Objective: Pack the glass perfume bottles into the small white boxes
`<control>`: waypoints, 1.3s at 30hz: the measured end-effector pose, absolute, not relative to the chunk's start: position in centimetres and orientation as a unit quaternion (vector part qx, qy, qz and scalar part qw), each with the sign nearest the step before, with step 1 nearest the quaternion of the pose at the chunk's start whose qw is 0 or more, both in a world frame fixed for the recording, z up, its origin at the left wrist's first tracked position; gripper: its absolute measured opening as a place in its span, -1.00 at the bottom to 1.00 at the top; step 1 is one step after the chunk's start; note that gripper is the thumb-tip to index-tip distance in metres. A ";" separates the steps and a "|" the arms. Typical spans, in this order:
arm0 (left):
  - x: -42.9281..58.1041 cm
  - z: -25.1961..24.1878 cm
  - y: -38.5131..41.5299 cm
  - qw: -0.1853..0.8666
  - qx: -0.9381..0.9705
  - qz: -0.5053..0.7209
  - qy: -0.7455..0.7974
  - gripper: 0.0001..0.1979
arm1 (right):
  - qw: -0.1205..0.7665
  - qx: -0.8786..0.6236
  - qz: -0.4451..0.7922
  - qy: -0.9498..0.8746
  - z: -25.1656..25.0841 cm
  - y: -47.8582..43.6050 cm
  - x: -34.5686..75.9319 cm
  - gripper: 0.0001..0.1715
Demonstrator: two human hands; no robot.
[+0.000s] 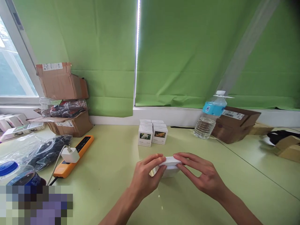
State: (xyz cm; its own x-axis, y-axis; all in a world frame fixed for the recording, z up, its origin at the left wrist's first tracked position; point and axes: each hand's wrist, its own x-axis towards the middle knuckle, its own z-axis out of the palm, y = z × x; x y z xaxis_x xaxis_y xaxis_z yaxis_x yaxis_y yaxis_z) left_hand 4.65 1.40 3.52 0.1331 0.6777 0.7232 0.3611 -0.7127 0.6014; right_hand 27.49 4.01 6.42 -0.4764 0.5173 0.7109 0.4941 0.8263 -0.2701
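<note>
A small white box [172, 161] is between my two hands, low in the middle of the head view. My left hand [148, 175] pinches its left side, thumb below and fingers on the top edge. From the right, my right hand [202, 173] grips the opposite side the same way. Part of the box's front and lower body is hidden by the fingers. Just beyond stand several small white boxes in two rows, the left front one [144, 139] with a white flower picture and the right front one [159, 137] with an orange flower picture.
At left lie an orange power strip [85, 143] with a white charger [70, 155], bagged black items [50, 150] and stacked cardboard boxes [58, 84]. A large water bottle [206, 120] and brown cartons [231, 126] stand at back right. Green blinds [182, 56] hang behind the table [112, 156].
</note>
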 end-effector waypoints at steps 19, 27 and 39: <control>5.2 3.3 1.5 0.207 0.724 0.529 0.392 -0.79 | 0.377 -0.336 0.139 -0.852 8.0 3.0 27.4 -0.57; 6.1 4.0 1.0 0.355 0.650 0.539 0.400 -0.85 | 0.428 -0.417 0.346 -0.723 7.9 2.5 25.6 -0.70; 4.3 3.3 1.9 0.214 0.711 0.519 0.424 -0.73 | 0.417 -0.345 0.210 -0.814 7.3 2.6 26.4 -0.60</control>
State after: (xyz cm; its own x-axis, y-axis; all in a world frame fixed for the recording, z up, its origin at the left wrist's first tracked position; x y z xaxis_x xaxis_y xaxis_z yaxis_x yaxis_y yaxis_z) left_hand 4.28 1.93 3.31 0.1012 0.8248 0.5563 0.3810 -0.5487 0.7442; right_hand 26.36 2.57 7.27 -0.4140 0.7375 0.5336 0.3864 0.6732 -0.6305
